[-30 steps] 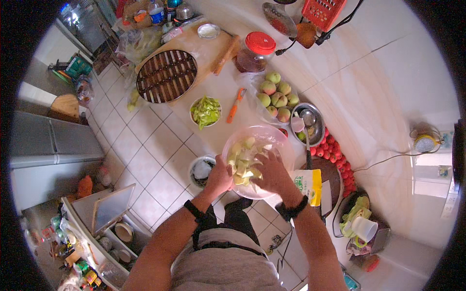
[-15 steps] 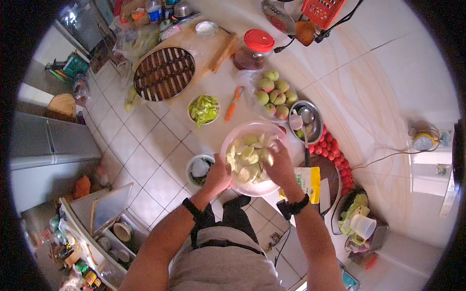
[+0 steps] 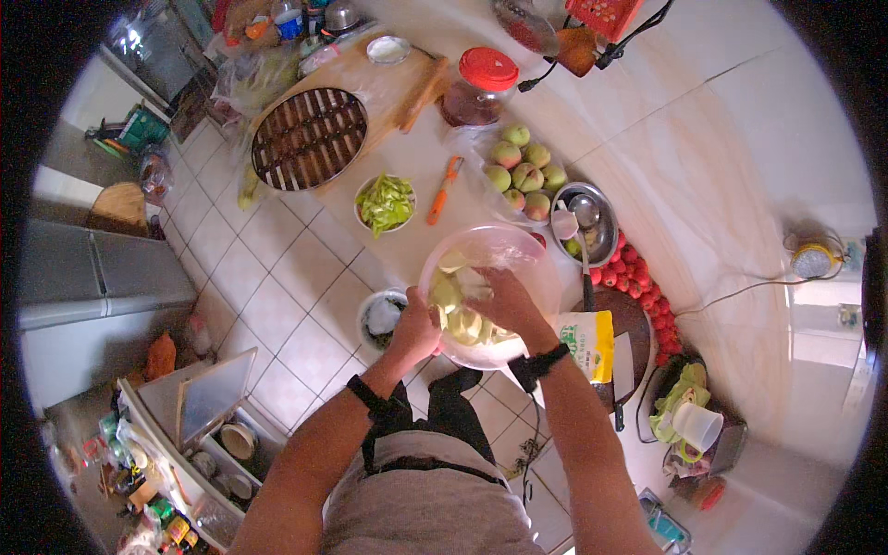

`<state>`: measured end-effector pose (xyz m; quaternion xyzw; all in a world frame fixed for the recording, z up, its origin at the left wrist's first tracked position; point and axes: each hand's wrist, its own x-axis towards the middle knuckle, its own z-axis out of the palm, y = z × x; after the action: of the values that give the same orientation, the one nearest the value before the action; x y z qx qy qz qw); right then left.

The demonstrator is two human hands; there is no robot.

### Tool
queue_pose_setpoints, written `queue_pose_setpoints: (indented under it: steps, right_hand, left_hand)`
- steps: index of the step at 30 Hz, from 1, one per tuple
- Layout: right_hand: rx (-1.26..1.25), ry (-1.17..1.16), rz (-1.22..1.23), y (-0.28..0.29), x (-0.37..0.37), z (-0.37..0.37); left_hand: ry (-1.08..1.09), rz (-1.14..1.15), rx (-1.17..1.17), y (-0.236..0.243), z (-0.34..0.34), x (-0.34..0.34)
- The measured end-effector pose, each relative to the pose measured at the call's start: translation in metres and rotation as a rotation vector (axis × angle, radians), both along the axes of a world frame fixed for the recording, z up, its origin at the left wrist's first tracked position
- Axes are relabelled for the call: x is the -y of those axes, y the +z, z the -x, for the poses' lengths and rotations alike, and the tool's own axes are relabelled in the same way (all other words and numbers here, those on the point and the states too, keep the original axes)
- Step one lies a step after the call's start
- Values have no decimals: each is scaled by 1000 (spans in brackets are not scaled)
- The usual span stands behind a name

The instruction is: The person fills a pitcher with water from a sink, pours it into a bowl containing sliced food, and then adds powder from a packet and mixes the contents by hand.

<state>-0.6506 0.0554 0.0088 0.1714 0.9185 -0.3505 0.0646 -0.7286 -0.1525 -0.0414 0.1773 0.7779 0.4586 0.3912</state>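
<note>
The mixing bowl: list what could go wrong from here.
1. The bowl sits near the counter's edge, steadied only by the left hand at its rim; a hard push might tip it to the floor.
2. The right hand is in among the pale slices; pieces might spill over the rim.

Six green apples [image 3: 524, 171], two hands [image 3: 504, 305], one pink bowl [image 3: 518, 250], one red-lidded jar [image 3: 478, 85]

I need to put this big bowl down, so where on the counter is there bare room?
Bare counter lies right of the peaches and metal bowl, out toward the yellow gadget. A smaller patch sits between the round rack and the bowl of green slices. Around the pink bowl it is crowded.
</note>
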Motion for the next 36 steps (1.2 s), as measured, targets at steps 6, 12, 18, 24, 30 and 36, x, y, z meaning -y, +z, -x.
queue_pose_setpoints:
  steps: [6,12,18,24,30,36]
  right_hand:
    - [-16,234,-235,31,16,-65]
    - [18,327,-333,-5,36,-67]
    - [-78,-26,-360,-8,7,-33]
    - [282,-481,43,-38,-16,-41]
    - [466,-334,-187,-78,2,-35]
    - [13,-800,479,-67,18,-23]
  left_hand:
    - [13,35,73,4,3,1]
    - [-11,-23,136,12,3,-2]
    - [28,18,162,10,3,-1]
    - [13,14,93,5,-1,-5]
    - [28,26,65,11,-1,-7]
    - [11,19,140,-7,-2,-5]
